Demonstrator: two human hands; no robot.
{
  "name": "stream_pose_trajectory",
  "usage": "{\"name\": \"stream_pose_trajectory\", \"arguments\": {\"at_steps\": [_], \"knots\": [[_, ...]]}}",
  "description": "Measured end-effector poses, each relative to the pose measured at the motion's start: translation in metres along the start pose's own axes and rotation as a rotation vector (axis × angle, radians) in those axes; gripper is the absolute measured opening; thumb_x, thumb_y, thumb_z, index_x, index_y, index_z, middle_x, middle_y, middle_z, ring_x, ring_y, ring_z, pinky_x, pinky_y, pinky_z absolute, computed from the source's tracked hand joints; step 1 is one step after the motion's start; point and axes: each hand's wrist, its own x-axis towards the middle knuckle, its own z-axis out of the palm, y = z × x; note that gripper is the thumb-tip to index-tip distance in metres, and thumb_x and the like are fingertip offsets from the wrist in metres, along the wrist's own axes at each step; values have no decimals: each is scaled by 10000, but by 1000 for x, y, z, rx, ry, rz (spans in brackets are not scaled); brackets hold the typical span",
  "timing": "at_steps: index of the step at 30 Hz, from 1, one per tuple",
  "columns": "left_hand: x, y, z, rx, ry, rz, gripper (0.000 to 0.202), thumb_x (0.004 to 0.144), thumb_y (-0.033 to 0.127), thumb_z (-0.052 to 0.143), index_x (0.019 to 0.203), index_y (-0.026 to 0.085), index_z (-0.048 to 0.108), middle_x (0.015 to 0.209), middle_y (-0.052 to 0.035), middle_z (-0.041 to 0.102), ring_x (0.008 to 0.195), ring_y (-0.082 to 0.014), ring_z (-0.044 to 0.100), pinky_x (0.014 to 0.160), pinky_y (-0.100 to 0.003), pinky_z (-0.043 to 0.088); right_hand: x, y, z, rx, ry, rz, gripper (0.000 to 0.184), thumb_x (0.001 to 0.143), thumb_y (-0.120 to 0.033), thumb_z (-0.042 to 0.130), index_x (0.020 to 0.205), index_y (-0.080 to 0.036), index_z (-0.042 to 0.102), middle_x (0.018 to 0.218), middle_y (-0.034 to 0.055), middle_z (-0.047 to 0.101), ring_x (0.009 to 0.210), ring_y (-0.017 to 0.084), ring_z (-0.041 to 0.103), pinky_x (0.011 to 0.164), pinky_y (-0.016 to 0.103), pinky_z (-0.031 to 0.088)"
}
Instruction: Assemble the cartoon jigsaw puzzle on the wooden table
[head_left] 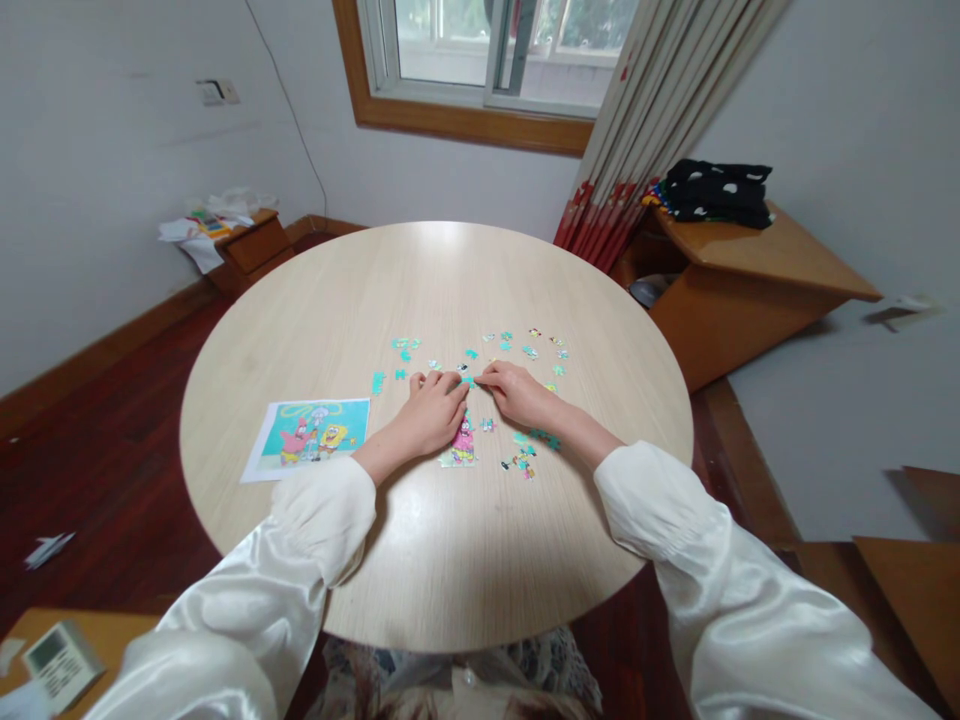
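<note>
Left hand (433, 412): fingers bent over the partly joined jigsaw (463, 448); grip hidden, cannot tell.
Right hand (517, 392): thumb and forefinger at a teal piece (470, 382); cannot tell whether grasped.
Wooden cabinet (772, 262): unclear pale item (652, 289) inside its opening.
Round desk (450, 570): jigsaw well inside the rim, wide wood toward near and far edges.
</note>
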Motion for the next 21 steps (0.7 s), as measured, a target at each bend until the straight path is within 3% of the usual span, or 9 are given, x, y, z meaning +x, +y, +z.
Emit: {"name": "stream_pose_trajectory", "arguments": {"at_steps": [5,21], "knots": [[0,1,1,14,9,-24,346,989,227,322,1208,159,582,1296,-156,546,1161,-318,475,964,-502,327,0,8,8,-51,82,5,293,896,-48,458,1013,-105,721,992,145,666,964,218,592,888,359,459],[1,3,2,-35,31,-34,341,988,225,330,1198,145,586,1279,-156,556,1160,-324,470,955,-506,310,-4,6,2,-87,51,-13,308,932,-106,410,1022,-99,704,1019,162,653,974,227,568,898,368,439]]}}
